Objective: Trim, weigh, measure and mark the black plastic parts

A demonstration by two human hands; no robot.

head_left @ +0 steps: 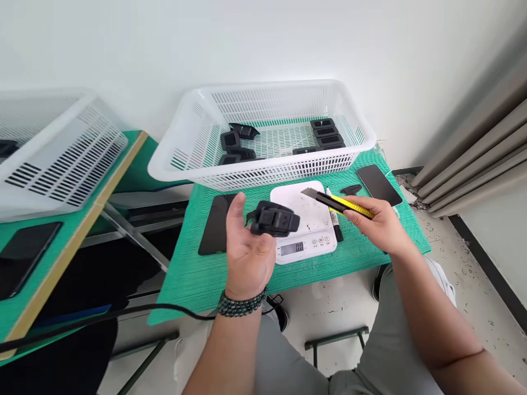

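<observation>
A black moulded part [275, 218] rests in my left hand [249, 255], which is turned palm up with the fingers curled behind the part. My right hand [381, 225] grips a yellow and black utility knife [349, 204], its blade out and pointing left. The blade tip is apart from the part. Below both hands lies a white digital scale [307, 248], whose display reads 0.0, with dark crumbs on its pan. A marker [337, 230] sits along the scale's right side, partly covered by the knife and my hand.
Behind the scale stands a white plastic basket [263, 171] with several black parts [327, 131]. A dark flat slab [212, 227], a phone [379, 185] and a small black piece [351, 190] lie on the green mat [185, 280]. Another basket [61, 164] stands left; a black cable [164, 307] crosses below.
</observation>
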